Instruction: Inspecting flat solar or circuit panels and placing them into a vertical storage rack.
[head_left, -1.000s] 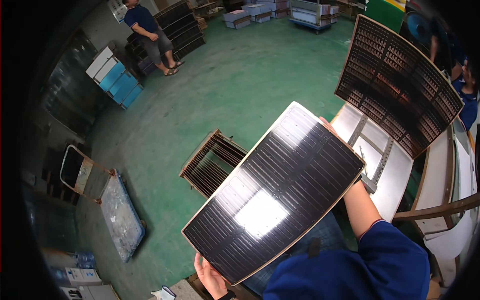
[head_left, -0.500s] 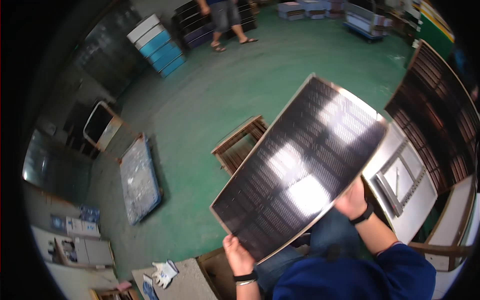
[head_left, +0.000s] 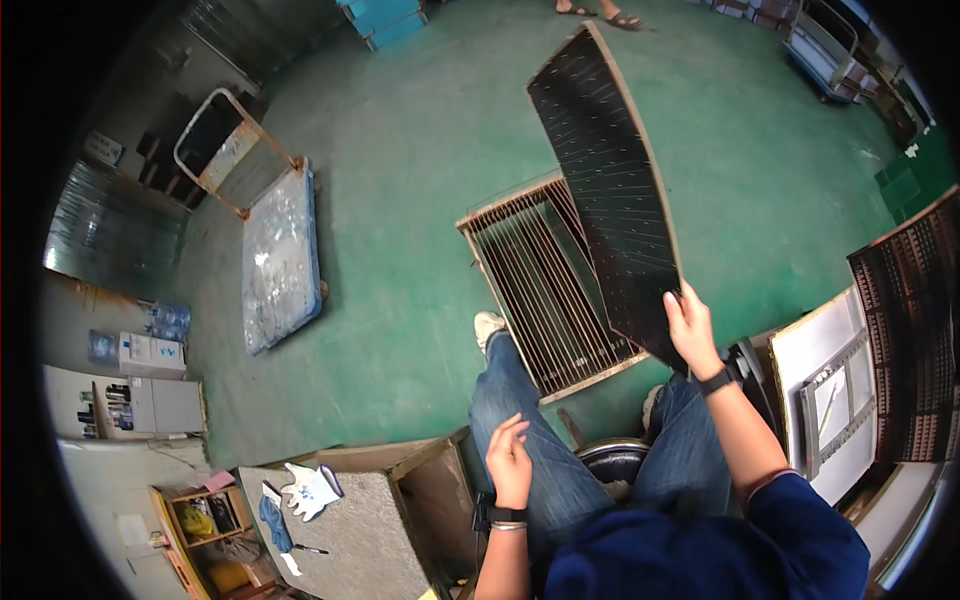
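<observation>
Upright and tilted, a thin dark panel (head_left: pixel 610 190) with rows of short light marks and a pale edge rises in front of me. My right hand (head_left: pixel 693 330) grips it by its lower right edge, thumb on the dark face. Away from the panel, my left hand (head_left: pixel 509 462) hovers over my left thigh with its fingers loosely bent and nothing in them. Beneath the panel on the floor stands a slatted rack (head_left: pixel 530 300) with a pale frame and many thin parallel bars. The panel hides the rack's right side.
A flat trolley (head_left: pixel 280 260) stands at left. White gloves (head_left: pixel 312 490) and a pen (head_left: pixel 312 549) lie on a grey bench (head_left: pixel 360 540) beside me. At right, a white board with a metal frame (head_left: pixel 838 400) sits beside another dark panel (head_left: pixel 910 330). Someone's sandalled feet (head_left: pixel 600 14) show far ahead.
My left hand has let go of the panel and drawn back toward my thigh. The panel, held only by my right hand, has swung upright. My view has shifted, showing more of the rack.
</observation>
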